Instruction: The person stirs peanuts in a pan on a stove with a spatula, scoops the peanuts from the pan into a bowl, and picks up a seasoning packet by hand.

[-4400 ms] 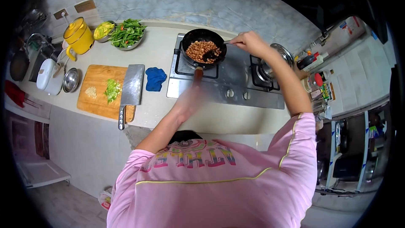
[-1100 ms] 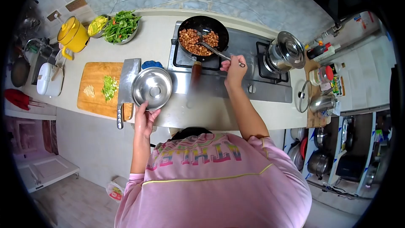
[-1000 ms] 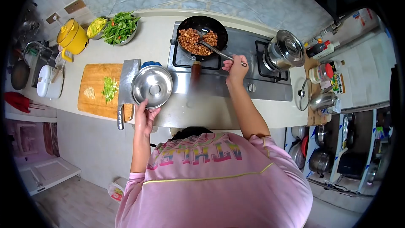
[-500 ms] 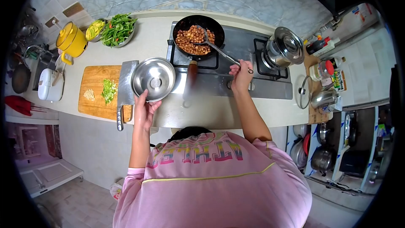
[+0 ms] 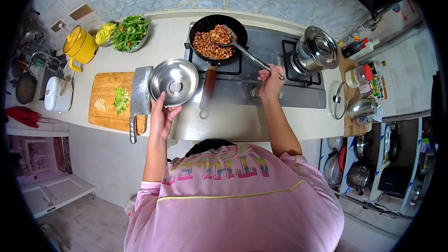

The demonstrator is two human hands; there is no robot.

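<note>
In my left hand point(image 5: 163, 114) is a shiny steel bowl point(image 5: 186, 75), gripped by its near rim with the thumb over the edge and tilted slightly towards me. Nothing lies in it. My right hand point(image 5: 270, 81) is closed around the end of a long-handled metal ladle point(image 5: 252, 57). The ladle's head is over the black frying pan point(image 5: 241, 27), heaped with small browned chunks point(image 5: 207, 45), possibly nuts or beans. More of them cover the pan's bottom. Between the bowl and my right hand, the pan's wooden handle point(image 5: 209, 80) points towards me.
Left of the bowl lie a cleaver point(image 5: 140, 93) and a cutting board point(image 5: 100, 86) with chopped green and pale bits. Behind are a bowl of leafy greens point(image 5: 130, 33) and a yellow pot point(image 5: 80, 49). A steel pot point(image 5: 310, 51) stands on the right burner, near a glass lid point(image 5: 340, 100).
The ladle's head has come up with a heap of browned chunks on it. My left hand and the bowl have shifted slightly right and away from me.
</note>
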